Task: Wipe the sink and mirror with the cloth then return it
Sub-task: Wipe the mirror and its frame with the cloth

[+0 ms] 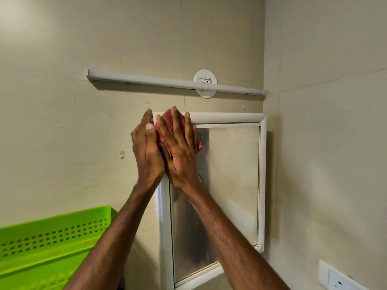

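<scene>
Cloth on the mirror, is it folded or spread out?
Folded: the cloth is a small pad pressed under the flat right hand.

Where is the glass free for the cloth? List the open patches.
Free: mirror glass right of the right hand, out to the white frame, and the lower glass right of the forearm. Crowded: top-left corner, where the right hand presses the cloth, left hand alongside.
</scene>
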